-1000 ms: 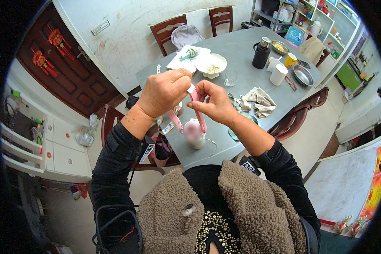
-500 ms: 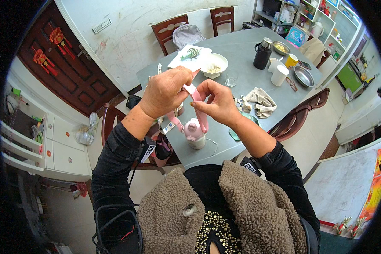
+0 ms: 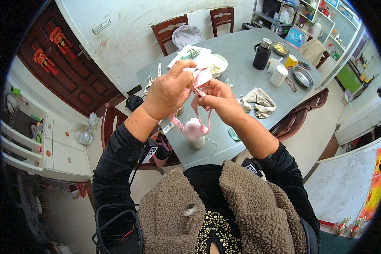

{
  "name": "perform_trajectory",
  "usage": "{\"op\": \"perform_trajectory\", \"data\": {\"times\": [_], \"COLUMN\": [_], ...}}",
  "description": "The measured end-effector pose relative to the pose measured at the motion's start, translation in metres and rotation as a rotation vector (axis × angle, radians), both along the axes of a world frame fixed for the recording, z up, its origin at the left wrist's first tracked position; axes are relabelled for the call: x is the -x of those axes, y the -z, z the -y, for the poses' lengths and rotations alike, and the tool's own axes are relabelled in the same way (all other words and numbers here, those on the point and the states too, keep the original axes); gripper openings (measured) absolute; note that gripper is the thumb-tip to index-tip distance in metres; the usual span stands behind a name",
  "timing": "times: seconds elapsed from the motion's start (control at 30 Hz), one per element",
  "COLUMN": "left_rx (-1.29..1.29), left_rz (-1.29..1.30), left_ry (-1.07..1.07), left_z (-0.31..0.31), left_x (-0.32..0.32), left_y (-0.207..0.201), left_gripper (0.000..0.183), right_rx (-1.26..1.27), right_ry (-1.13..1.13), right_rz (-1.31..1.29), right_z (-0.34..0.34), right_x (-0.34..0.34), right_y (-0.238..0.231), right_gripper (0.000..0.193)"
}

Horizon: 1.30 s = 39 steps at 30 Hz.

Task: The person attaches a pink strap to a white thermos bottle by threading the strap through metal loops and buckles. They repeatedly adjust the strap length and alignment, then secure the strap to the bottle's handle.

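Note:
Both of my hands are raised above the near end of the grey table (image 3: pixel 237 55), working on a pink strap (image 3: pixel 195 106). My left hand (image 3: pixel 169 91) is closed, its fingers wrapped on the strap's upper part. With thumb and fingers pinched, my right hand (image 3: pixel 220 99) holds the strap close beside it. A pale loop of the strap stands up between the hands. Its lower ends run down to a bottle (image 3: pixel 197 143) with a pink top and whitish body, upright at the table's near edge. A thin cord lies beside the bottle.
A white bowl (image 3: pixel 218 64) and a white board (image 3: pixel 178 57) sit beyond my hands. To the right are a crumpled cloth (image 3: pixel 262 103), a black flask (image 3: pixel 261 57), white mugs (image 3: pixel 279 75) and metal dishes (image 3: pixel 303 76). Wooden chairs (image 3: pixel 298 112) stand around the table.
The strap has been turned and bunched between my hands, and a loop now rises above the fingers. My right hand has moved slightly right; the bottle stays in place.

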<state>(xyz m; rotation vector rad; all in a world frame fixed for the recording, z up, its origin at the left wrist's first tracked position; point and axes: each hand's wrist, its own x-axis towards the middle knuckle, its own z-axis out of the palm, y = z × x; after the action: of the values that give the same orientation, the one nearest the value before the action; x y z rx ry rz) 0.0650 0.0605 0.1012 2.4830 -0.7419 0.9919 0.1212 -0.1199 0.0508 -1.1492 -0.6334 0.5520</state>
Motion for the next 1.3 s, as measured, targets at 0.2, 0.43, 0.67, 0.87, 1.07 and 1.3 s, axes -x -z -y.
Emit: {"op": "perform_trajectory", "data": {"times": [0.2, 0.43, 0.67, 0.87, 1.07, 1.3], "left_rx": [0.073, 0.141, 0.300, 0.375, 0.430, 0.326], "left_rz": [-0.091, -0.158, -0.511, -0.643, -0.704, -0.725], "left_ry": [0.027, 0.081, 0.129, 0.181, 0.198, 0.271], "left_z": [-0.004, 0.002, 0.007, 0.002, 0.004, -0.002], "left_x": [0.005, 0.012, 0.011, 0.007, 0.007, 0.009], "left_y": [0.001, -0.001, 0.004, 0.009, 0.007, 0.016], "left_gripper": [0.012, 0.017, 0.026, 0.027, 0.023, 0.020], "right_rx": [-0.099, -0.167, -0.099, -0.117, -0.085, -0.106], "right_ry": [-0.178, -0.145, -0.074, -0.096, -0.060, -0.064], "right_rz": [-0.118, -0.087, 0.085, 0.258, 0.255, 0.155], "right_z": [0.007, 0.009, 0.010, 0.012, 0.018, 0.023], "right_x": [-0.005, -0.001, -0.002, 0.001, -0.001, 0.001], "right_y": [0.004, -0.001, 0.002, 0.005, -0.002, -0.001], "right_gripper": [0.032, 0.036, 0.047, 0.043, 0.036, 0.035]}}
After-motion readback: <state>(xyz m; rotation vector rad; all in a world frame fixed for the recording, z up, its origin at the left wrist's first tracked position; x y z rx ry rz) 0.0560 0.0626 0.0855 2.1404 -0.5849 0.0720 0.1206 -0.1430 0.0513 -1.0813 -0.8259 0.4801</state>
